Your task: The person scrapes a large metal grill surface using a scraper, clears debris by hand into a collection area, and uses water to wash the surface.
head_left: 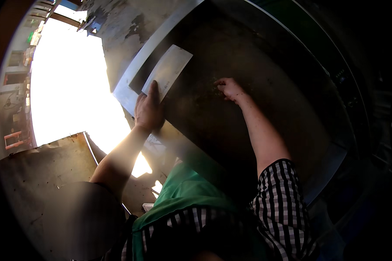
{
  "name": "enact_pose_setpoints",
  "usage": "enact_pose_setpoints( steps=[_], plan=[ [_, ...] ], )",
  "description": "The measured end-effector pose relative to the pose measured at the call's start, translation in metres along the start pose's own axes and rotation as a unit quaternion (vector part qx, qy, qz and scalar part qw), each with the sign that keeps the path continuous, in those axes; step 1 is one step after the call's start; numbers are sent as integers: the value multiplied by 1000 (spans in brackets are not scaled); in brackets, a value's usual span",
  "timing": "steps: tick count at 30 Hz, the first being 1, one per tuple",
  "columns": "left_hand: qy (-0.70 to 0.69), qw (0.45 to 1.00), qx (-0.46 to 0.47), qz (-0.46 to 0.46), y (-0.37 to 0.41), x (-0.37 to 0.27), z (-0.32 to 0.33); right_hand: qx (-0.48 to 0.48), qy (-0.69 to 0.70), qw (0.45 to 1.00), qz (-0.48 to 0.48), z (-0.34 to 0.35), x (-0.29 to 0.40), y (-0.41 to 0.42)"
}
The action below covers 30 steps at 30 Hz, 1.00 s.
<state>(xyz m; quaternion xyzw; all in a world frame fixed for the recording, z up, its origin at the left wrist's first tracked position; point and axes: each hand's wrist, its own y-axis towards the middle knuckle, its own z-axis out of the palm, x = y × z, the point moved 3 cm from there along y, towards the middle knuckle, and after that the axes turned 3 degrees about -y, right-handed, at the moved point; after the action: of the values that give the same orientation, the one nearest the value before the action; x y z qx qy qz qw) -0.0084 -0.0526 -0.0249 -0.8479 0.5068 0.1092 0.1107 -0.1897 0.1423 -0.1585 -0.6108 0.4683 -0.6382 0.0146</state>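
My left hand (pixel 148 111) holds the near end of a flat, pale, slightly curved rectangular sheet (pixel 170 71), its thumb lying on top and its other fingers hidden. The sheet slants away over the left part of a large, dark, tray-like surface with a light metal rim (pixel 127 76). Farther right, my right hand (pixel 228 88) reaches low over the dark surface, fingers bent down around some tiny greenish bits. Whether those fingers grip any of them is too dark to tell. Small dark specks dot the right wrist.
Bright sunlight washes out the ground at left. A stained sheet or board (pixel 49 173) lies at lower left, and an orange metal frame (pixel 13 140) stands at the far left. Beyond the rim is a stained concrete floor (pixel 124 26). A dark green edge (pixel 313 36) runs along the upper right.
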Motion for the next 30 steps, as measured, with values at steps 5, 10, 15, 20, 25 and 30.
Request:
enact_pose_setpoints(
  steps=[5, 10, 15, 20, 25, 30],
  plan=[
    [-9, 1000, -6, 3, 0, 8, 6, 85, -84, 987, -106, 82, 8, 27],
    [6, 1000, -1, -15, 3, 3, 4, 76, -215, 934, -273, 147, 4, 39],
    [15, 1000, 19, -7, 7, 3, 13, 127, -230, 935, -239, 161, -22, 26],
    [1, 1000, -3, -13, 3, 7, 9, 250, -240, 926, -147, 117, -28, -54],
    [-25, 1000, -8, 13, 0, -9, -5, 256, -31, 964, 64, 33, -48, -136],
    [-15, 1000, -6, -2, 1, 4, 2, -62, 183, 974, 118, -86, -83, -151]
  ],
)
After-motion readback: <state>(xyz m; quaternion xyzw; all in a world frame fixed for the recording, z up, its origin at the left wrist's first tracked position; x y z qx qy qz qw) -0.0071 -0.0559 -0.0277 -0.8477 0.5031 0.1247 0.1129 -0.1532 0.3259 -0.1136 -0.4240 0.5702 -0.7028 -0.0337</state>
